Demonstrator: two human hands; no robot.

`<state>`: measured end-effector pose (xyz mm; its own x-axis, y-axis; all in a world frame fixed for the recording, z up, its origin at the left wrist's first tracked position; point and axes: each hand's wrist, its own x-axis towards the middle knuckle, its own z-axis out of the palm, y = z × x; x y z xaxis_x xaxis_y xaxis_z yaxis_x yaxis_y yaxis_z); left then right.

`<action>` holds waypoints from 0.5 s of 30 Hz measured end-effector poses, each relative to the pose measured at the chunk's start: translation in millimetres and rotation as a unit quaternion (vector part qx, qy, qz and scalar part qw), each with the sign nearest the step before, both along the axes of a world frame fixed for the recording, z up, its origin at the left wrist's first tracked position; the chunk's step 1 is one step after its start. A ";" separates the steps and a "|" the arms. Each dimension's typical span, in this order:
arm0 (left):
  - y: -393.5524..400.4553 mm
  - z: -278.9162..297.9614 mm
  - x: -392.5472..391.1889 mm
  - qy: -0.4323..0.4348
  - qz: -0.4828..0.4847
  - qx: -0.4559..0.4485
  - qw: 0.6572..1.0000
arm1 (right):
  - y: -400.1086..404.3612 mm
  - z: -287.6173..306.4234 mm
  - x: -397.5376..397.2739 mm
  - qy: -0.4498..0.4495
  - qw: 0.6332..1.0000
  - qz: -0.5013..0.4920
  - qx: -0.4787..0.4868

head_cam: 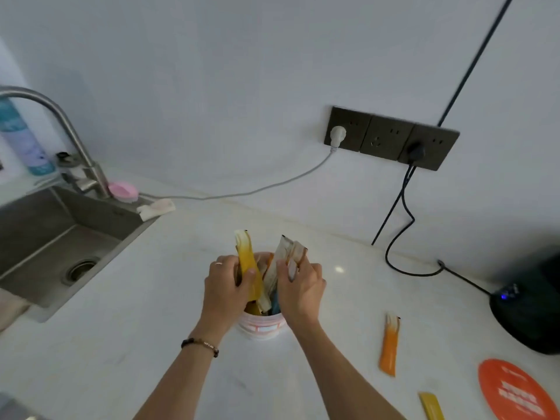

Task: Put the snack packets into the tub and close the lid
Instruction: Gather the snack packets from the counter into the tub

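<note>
A small white tub [262, 327] with orange print stands on the white counter, several long snack packets sticking up out of it. My left hand [224, 286] grips a yellow packet [248, 262] at the tub's left side. My right hand [300, 289] holds white-and-brown packets [288, 253] at the tub's right side. An orange packet [390, 347] lies on the counter to the right. A yellow packet [431, 406] lies at the bottom edge. The round orange lid [515, 392] rests flat at the bottom right.
A steel sink [45, 237] with a tall tap [60, 122] fills the left. A pink sponge [122, 190] and a cloth [156, 207] sit by it. A black appliance [530, 310] stands at the right edge, its cable running to wall sockets [391, 137].
</note>
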<state>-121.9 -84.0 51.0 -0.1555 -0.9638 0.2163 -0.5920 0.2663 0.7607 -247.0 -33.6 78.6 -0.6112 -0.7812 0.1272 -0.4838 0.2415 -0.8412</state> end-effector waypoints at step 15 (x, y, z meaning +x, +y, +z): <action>-30.6 -8.4 8.3 -0.058 -0.116 0.044 0.991 | -14.6 -17.7 -17.1 0.214 0.947 0.170 0.168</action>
